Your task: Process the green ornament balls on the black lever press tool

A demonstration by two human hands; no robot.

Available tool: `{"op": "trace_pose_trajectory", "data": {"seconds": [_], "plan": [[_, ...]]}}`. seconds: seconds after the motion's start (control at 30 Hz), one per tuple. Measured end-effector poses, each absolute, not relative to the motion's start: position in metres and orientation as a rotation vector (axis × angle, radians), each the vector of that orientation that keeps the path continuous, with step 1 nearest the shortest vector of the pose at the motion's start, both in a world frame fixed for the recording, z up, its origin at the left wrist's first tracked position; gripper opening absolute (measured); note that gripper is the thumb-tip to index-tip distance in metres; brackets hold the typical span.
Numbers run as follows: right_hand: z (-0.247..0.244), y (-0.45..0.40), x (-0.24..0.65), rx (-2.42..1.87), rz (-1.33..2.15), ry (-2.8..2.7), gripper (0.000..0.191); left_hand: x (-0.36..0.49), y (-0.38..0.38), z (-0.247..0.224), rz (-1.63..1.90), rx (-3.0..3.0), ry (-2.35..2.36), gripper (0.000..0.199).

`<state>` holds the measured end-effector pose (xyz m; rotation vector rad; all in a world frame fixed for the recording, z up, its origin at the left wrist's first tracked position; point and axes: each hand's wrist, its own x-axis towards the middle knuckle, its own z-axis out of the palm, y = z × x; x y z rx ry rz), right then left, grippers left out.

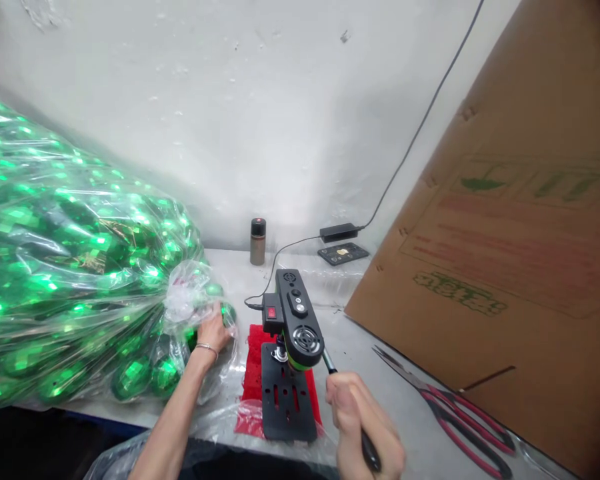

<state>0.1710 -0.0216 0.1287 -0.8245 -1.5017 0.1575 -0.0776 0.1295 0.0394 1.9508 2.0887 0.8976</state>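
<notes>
My left hand [217,328], with a thin bracelet at the wrist, reaches in at the mouth of a clear plastic bag [183,293]. Its fingers close around a shiny green ball [228,312], partly hidden by the hand and the plastic. Shiny faceted green balls [130,377] fill the bag. My right hand [363,423] is wrapped around the black handle [370,452] of a metal lever. The lever joins a small black machine [300,313] with round vents, buttons and a red switch. Below its head lies a slotted black base plate [287,417].
A red cloth [253,373] lies under the machine. Large scissors [445,407] with red-black handles rest at right, beside a cardboard box [505,233]. Near the wall are a small dark-capped bottle [258,243], a power adapter [339,232] with its cable, and a phone [343,253].
</notes>
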Motion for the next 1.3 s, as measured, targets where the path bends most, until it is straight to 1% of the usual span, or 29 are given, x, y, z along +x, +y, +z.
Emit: {"op": "trace_pose_trajectory", "data": {"seconds": [0.07,0.13,0.2,0.27,0.33,0.4,0.5,0.6,0.63,0.73,0.9,0.97,1.1,1.3], "plan": [[0.13,-0.022,0.171,-0.822,0.156,-1.514,0.028,-0.079,0.109,0.043,0.925,1.815,2.066,0.062],[0.131,-0.022,0.17,-0.826,0.145,-1.516,0.028,-0.077,0.081,0.045,1.028,1.599,1.959,0.06],[0.132,-0.022,0.168,-0.831,0.132,-1.507,0.028,-0.071,0.051,0.046,1.234,1.165,1.654,0.058],[0.133,-0.022,0.167,-0.846,0.126,-1.492,0.028,-0.061,0.025,0.044,1.361,0.684,1.301,0.059],[0.132,-0.022,0.167,-0.865,0.129,-1.489,0.028,-0.049,0.006,0.039,1.372,0.426,1.125,0.062],[0.132,-0.023,0.167,-0.875,0.126,-1.495,0.028,-0.038,-0.006,0.029,1.317,0.376,1.107,0.066],[0.132,-0.024,0.169,-0.881,0.125,-1.52,0.028,-0.028,-0.015,0.014,1.273,0.455,1.188,0.076],[0.133,-0.025,0.169,-0.889,0.123,-1.532,0.028,-0.025,-0.018,0.004,1.33,0.672,1.371,0.09],[0.134,-0.025,0.169,-0.888,0.119,-1.53,0.028,-0.024,-0.018,0.002,1.337,0.761,1.41,0.092],[0.14,-0.024,0.168,-0.888,0.127,-1.522,0.029,-0.023,-0.015,0.001,1.298,0.996,1.438,0.085],[0.155,-0.021,0.168,-0.902,0.169,-1.512,0.03,-0.009,-0.01,0.004,1.111,1.255,1.514,0.089],[0.16,-0.02,0.168,-0.897,0.164,-1.525,0.03,-0.002,-0.007,0.006,1.066,1.36,1.551,0.083],[0.162,-0.021,0.168,-0.901,0.17,-1.537,0.03,0.007,-0.002,0.007,1.093,1.545,1.57,0.072],[0.158,-0.023,0.169,-0.897,0.169,-1.548,0.029,0.017,0.003,-0.008,1.156,1.621,1.55,0.069]]}}
